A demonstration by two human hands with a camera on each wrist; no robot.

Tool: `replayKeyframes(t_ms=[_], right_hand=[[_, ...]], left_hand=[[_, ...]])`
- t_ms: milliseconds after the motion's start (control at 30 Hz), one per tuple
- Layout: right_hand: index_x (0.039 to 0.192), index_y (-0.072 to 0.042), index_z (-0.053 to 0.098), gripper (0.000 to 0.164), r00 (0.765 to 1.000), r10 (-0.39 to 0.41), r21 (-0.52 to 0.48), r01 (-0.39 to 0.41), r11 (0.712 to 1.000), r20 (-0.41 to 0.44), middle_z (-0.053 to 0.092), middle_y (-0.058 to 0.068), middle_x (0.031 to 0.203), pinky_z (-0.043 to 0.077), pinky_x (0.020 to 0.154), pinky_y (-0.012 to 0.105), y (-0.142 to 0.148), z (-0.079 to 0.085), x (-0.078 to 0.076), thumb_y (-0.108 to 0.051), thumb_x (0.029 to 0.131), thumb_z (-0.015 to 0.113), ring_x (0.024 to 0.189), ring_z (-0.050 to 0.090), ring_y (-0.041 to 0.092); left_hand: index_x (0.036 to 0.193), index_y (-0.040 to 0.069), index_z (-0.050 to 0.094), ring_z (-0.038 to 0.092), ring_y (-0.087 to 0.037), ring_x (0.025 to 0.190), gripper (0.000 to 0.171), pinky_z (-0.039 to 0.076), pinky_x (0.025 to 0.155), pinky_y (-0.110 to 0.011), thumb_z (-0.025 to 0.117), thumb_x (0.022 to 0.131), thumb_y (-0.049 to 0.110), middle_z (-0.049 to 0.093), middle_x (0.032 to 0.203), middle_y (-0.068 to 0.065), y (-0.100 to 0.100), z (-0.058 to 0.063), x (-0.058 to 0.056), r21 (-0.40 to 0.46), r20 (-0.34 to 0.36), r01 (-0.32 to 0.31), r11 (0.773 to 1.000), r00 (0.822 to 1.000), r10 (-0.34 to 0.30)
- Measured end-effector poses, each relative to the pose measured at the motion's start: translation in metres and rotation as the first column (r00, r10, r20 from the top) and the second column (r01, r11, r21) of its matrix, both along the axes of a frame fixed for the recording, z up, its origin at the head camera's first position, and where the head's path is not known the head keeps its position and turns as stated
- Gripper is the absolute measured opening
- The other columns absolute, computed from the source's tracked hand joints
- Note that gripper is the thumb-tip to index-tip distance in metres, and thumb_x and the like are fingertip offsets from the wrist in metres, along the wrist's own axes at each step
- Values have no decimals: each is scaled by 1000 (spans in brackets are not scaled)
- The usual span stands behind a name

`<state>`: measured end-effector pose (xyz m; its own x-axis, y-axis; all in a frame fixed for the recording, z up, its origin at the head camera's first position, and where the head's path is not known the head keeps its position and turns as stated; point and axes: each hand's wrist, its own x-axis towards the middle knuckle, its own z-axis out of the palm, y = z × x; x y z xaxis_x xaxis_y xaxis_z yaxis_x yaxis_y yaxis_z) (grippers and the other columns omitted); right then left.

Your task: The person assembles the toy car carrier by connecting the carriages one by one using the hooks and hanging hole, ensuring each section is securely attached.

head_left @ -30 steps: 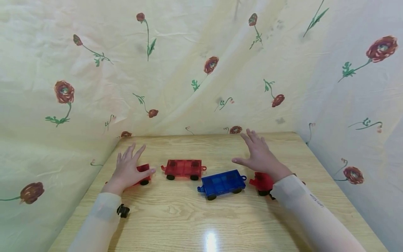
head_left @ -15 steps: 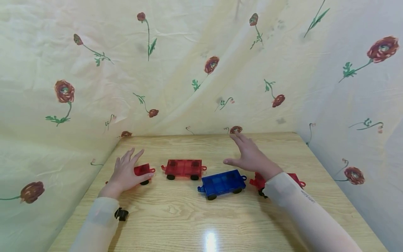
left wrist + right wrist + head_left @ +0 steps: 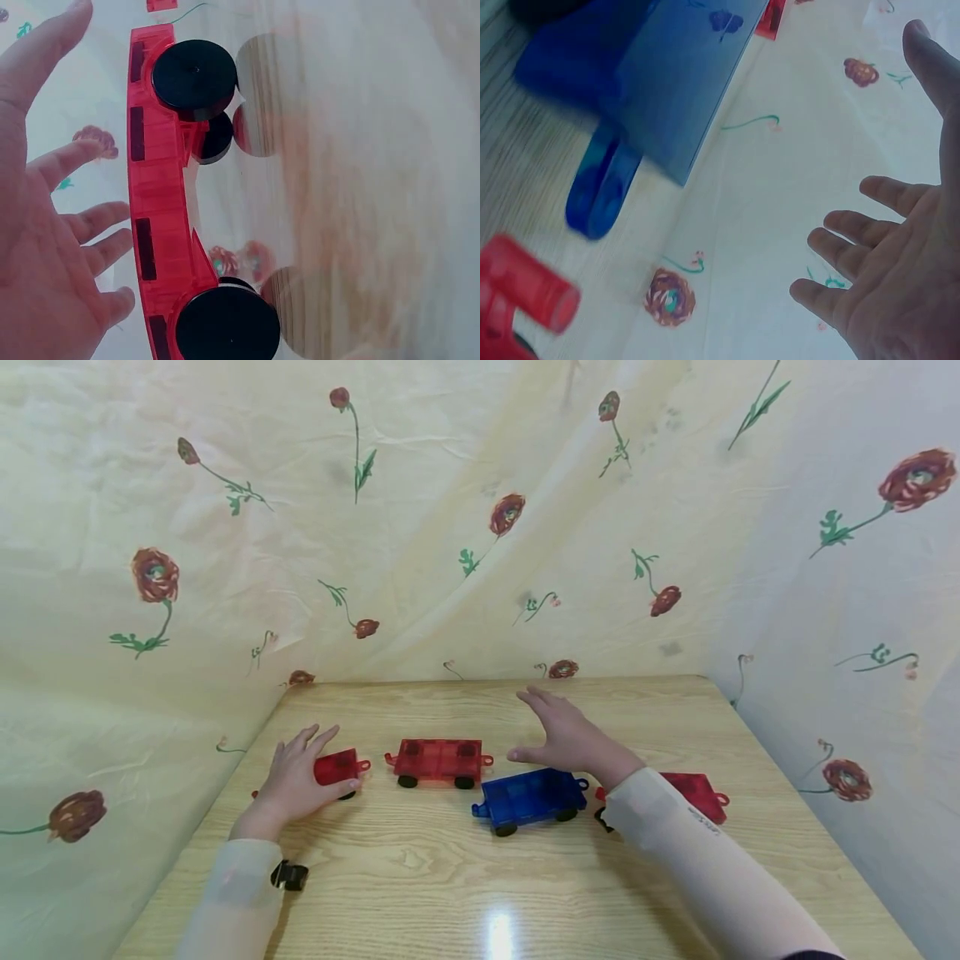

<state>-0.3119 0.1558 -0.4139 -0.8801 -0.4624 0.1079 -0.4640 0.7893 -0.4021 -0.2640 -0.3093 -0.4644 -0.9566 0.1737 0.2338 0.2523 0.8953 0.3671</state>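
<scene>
My left hand (image 3: 288, 781) is spread over a red toy train car (image 3: 337, 767) at the table's left, hiding part of it. Its fingers are apart and curl round nothing; the left wrist view shows the car's side (image 3: 161, 180) and black wheels close by. Whether they touch cannot be told. Above and behind the blue toy train car (image 3: 525, 797) hovers my right hand (image 3: 570, 739), fingers spread and holding nothing. Between the hands stands another red toy train car (image 3: 438, 760). A further red train car (image 3: 693, 793) sits at the right, partly covered by my right sleeve.
All the cars stand on a light wooden table (image 3: 390, 885). Black straps (image 3: 288, 875) show at the wrists. Flower-printed cloth (image 3: 420, 568) rises behind the table and along both sides.
My right hand has moved left, from near the right red car to over the blue car. My left hand has drawn slightly back toward me. The cars stay in place.
</scene>
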Motion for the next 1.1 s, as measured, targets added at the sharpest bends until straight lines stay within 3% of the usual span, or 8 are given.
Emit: replayKeyframes(t_ms=[533, 967, 1100], right_hand=[[164, -11, 34, 100, 995, 100, 60, -100, 993, 9, 31, 18, 168, 27, 120, 62, -27, 3, -3, -61, 89, 78, 151, 32, 44], [163, -11, 36, 91, 982, 145, 35, -150, 988, 117, 32, 15, 167, 31, 121, 56, -47, 2, -4, -46, 93, 80, 154, 28, 38], [163, -10, 37, 90, 976, 162, 41, -170, 985, 145, 34, 14, 167, 34, 120, 53, -53, 2, -5, -45, 93, 81, 153, 32, 37]], left_hand=[[160, 12, 42, 30, -55, 145, 99, 6, 118, -76, 88, 81, 52, 35, 160, -30, -1, -3, 1, 74, 53, -23, 997, 998, 20], [162, 12, 39, 29, -56, 145, 100, 4, 117, -77, 90, 83, 47, 36, 158, -29, -6, -10, 5, 150, 69, -30, 988, 997, 19], [160, 12, 41, 31, -55, 144, 98, 5, 117, -77, 90, 82, 46, 39, 157, -28, -7, -12, 5, 153, 60, -20, 988, 998, 11]])
